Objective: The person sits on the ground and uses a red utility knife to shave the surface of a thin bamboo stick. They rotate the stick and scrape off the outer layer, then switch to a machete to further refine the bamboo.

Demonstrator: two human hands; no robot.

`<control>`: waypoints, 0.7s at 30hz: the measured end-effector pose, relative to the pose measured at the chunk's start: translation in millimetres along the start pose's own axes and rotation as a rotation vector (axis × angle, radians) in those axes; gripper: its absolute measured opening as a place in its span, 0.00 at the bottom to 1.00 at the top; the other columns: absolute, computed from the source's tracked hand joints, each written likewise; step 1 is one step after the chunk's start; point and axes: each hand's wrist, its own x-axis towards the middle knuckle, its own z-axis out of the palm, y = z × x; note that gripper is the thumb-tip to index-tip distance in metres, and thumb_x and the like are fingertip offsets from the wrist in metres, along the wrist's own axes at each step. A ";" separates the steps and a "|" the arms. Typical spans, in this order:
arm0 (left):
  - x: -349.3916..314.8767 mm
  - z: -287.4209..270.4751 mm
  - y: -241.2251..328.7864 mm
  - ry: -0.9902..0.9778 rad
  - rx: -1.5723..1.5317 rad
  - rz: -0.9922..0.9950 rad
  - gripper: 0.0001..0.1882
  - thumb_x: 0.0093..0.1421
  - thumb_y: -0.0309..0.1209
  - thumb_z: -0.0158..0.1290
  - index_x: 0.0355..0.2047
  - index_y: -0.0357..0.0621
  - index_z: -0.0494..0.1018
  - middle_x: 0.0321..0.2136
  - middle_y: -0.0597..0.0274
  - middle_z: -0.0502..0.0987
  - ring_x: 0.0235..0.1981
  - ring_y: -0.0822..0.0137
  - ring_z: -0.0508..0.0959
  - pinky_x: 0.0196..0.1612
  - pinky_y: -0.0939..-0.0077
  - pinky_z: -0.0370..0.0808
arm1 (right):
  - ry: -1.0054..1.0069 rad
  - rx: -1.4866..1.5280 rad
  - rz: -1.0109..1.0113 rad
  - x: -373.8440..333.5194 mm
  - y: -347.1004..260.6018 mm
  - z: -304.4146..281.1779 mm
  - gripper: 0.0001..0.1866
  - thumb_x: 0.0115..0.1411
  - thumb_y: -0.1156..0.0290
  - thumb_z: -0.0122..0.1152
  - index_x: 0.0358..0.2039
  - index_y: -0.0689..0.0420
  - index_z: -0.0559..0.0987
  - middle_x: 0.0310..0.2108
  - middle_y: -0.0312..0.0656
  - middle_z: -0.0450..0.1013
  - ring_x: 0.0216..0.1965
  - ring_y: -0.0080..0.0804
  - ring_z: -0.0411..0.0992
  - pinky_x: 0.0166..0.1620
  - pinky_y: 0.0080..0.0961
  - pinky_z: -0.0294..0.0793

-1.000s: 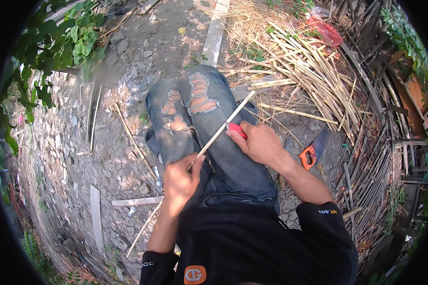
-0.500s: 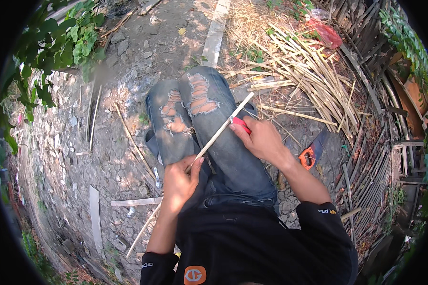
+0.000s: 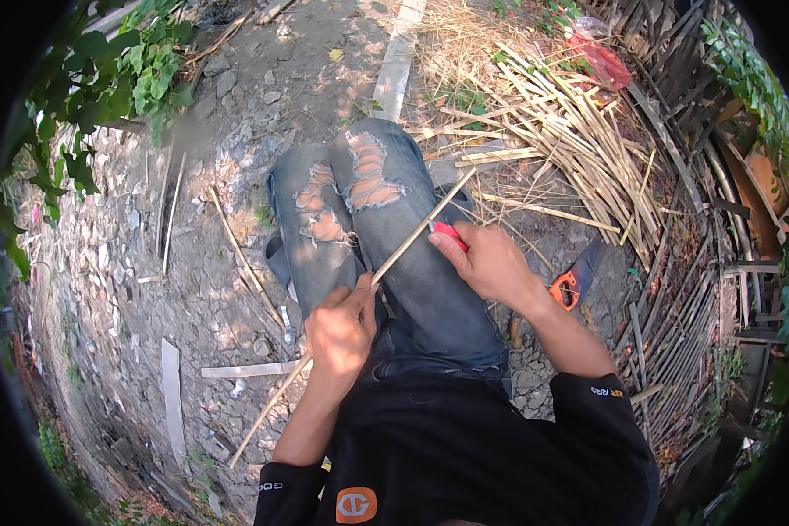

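A long, thin bamboo strip [image 3: 405,249] slants across my lap, its far end beyond my right thigh and its near end past my left forearm. My left hand [image 3: 342,333] is closed around its middle, back of the hand upward. In my right hand [image 3: 493,261] is a red-handled utility knife [image 3: 448,234], gripped with the thumb along it. The short blade end lies right beside the strip's upper part; whether it touches cannot be made out. Both hands are above my torn jeans [image 3: 412,298].
A heap of cut strips [image 3: 579,149] lies at the far right. Nearby on the ground rests a handsaw [image 3: 570,287] with an orange handle. A flat board [image 3: 399,66] lies ahead, and more slats [image 3: 174,394] are at left. Leafy branches [image 3: 140,74] hang at upper left.
My left hand has rolled over, its back now facing up, and the strip has shifted slightly rightward at its far end. The knife has moved slightly right and down.
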 end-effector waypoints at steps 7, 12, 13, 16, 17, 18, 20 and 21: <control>3.5 7.8 -0.1 0.016 0.023 0.062 0.11 0.63 0.29 0.63 0.46 0.47 0.86 0.21 0.54 0.76 0.22 0.49 0.80 0.26 0.54 0.74 | 0.133 -0.022 -0.010 18.3 12.5 10.8 0.31 0.71 0.43 0.56 0.31 0.63 0.83 0.24 0.59 0.78 0.30 0.64 0.78 0.36 0.53 0.77; -13.2 0.2 -16.3 0.068 0.069 0.094 0.14 0.61 0.25 0.63 0.48 0.48 0.86 0.22 0.54 0.76 0.21 0.50 0.80 0.25 0.54 0.75 | 0.504 0.090 0.314 58.8 143.1 -25.9 0.37 0.77 0.46 0.47 0.22 0.69 0.77 0.14 0.59 0.67 0.19 0.57 0.69 0.29 0.48 0.69; -12.8 1.3 -19.6 0.078 0.075 0.094 0.15 0.60 0.24 0.64 0.47 0.48 0.86 0.22 0.55 0.76 0.21 0.50 0.80 0.25 0.55 0.75 | 0.509 0.095 0.301 56.7 143.6 -33.2 0.37 0.77 0.46 0.47 0.24 0.69 0.77 0.14 0.57 0.66 0.18 0.52 0.68 0.29 0.47 0.69; -22.9 4.9 -20.8 0.076 0.084 0.080 0.15 0.59 0.23 0.64 0.46 0.49 0.87 0.22 0.57 0.75 0.20 0.51 0.80 0.24 0.56 0.75 | 0.333 0.175 0.214 28.8 89.2 -24.7 0.35 0.76 0.47 0.50 0.26 0.69 0.78 0.16 0.57 0.68 0.19 0.53 0.68 0.29 0.48 0.69; -16.3 7.9 -16.6 0.091 0.078 0.094 0.15 0.58 0.23 0.64 0.46 0.49 0.87 0.22 0.57 0.75 0.19 0.51 0.79 0.24 0.57 0.75 | 0.245 0.190 0.195 22.8 63.0 -20.2 0.33 0.75 0.47 0.52 0.26 0.68 0.79 0.17 0.58 0.69 0.20 0.56 0.69 0.30 0.49 0.69; -9.4 11.7 -13.2 0.104 0.071 0.111 0.15 0.58 0.23 0.65 0.46 0.49 0.87 0.22 0.58 0.75 0.19 0.52 0.79 0.23 0.57 0.75 | 0.200 0.157 0.094 14.0 40.1 -14.0 0.32 0.75 0.48 0.53 0.27 0.68 0.79 0.19 0.59 0.71 0.22 0.58 0.71 0.31 0.50 0.70; -7.3 19.6 -13.4 0.136 0.089 0.149 0.16 0.57 0.23 0.65 0.46 0.49 0.87 0.22 0.59 0.74 0.19 0.52 0.79 0.23 0.57 0.75 | 0.109 0.097 -0.002 1.3 9.9 7.1 0.32 0.74 0.47 0.54 0.29 0.67 0.80 0.21 0.61 0.73 0.25 0.62 0.74 0.33 0.51 0.72; -5.4 21.4 -13.4 0.157 0.097 0.172 0.16 0.57 0.23 0.65 0.46 0.49 0.87 0.22 0.60 0.73 0.18 0.53 0.79 0.23 0.57 0.75 | 0.076 0.062 -0.007 0.7 -0.6 15.0 0.32 0.74 0.47 0.53 0.29 0.67 0.81 0.21 0.61 0.74 0.27 0.63 0.75 0.34 0.51 0.73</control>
